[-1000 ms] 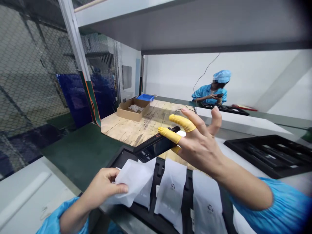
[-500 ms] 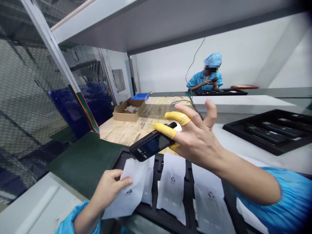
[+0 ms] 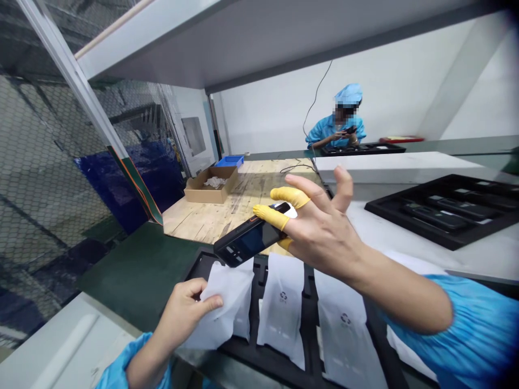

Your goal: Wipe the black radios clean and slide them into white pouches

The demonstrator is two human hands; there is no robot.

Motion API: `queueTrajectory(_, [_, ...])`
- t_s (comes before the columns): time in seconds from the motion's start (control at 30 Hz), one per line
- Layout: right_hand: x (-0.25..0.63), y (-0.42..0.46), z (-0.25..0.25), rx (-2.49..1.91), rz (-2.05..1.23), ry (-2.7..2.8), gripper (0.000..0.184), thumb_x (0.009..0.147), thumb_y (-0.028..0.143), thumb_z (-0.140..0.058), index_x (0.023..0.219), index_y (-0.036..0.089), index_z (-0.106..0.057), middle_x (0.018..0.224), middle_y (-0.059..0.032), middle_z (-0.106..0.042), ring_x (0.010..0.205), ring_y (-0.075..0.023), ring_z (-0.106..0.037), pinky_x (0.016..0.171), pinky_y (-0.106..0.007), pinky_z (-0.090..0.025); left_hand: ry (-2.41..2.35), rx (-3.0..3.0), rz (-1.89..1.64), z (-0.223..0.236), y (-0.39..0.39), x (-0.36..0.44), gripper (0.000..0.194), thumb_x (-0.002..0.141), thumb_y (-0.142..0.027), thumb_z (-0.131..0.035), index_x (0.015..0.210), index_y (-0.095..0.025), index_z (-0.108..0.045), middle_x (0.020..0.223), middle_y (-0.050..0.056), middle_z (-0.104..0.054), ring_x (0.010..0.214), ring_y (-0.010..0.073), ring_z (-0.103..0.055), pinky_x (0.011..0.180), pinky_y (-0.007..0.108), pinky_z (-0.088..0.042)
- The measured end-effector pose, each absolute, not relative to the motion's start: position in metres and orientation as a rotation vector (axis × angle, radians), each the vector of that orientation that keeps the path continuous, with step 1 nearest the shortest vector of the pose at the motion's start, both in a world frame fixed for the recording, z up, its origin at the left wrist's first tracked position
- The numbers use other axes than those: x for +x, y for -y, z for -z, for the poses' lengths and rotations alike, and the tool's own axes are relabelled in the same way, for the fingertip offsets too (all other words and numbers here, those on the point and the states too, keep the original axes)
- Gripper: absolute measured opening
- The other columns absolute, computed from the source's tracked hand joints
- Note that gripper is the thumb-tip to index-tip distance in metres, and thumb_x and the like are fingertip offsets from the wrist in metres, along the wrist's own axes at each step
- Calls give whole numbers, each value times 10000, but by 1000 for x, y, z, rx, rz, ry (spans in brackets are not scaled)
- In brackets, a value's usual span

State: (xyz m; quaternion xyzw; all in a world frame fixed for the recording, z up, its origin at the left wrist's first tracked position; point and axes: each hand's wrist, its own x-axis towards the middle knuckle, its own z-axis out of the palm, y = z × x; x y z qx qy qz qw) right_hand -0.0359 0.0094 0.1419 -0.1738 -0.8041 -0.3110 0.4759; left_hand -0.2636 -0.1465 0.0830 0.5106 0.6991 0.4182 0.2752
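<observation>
Pale wooden boarding (image 3: 198, 216) lies beyond the black tray (image 3: 309, 321), above which the right hand (image 3: 324, 232) pinches a black handset (image 3: 251, 241), outer fingers spread. The left hand (image 3: 184, 312) pinches a white pouch (image 3: 227, 302) near its lower end. Light, steady edge pressure should best prevent slipping.

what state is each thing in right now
Black device: tilted, gripped in the right hand
Held bag: pinched in the left hand
Other white bags: lying in the near tray
Cardboard box: open, crumpled white material inside
Right tray: holding black devices
Blue bin: upright
</observation>
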Motion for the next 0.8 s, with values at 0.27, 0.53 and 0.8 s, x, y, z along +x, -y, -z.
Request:
queueTrajectory(0.27, [-34, -6, -139, -454, 780, 1998, 440, 768, 59, -557, 1108, 333, -609, 1094, -33, -611, 1244, -245, -436, 1088, -629, -73, -1925, 1325, -1208, -78, 147, -261, 445, 553, -547, -743, 527, -133, -581, 525, -8, -462, 526, 122, -415, 472, 210, -341])
queueTrajectory(0.53, [-29, -8, -135, -402, 790, 2035, 406, 745, 98, -596, 1090, 308, -626, 1044, -52, -617, 1227, -267, -433, 1074, -643, -68, -1946, 1325, -1408, -78, 152, -263, 352, 579, -464, -746, 533, -140, -615, 562, 6, -544, 532, 120, -446, 483, 208, -349])
queueTrajectory(0.8, [-35, -7, -142, -417, 777, 1964, 433, 742, 91, -582, 1112, 315, -610, 1072, -54, -595, 1244, -266, -419, 1068, -646, -92, -1880, 1400, -1301, -80, 149, -264, 347, 580, -467, -753, 528, -149, -627, 532, 7, -559, 519, 127, -461, 495, 215, -363])
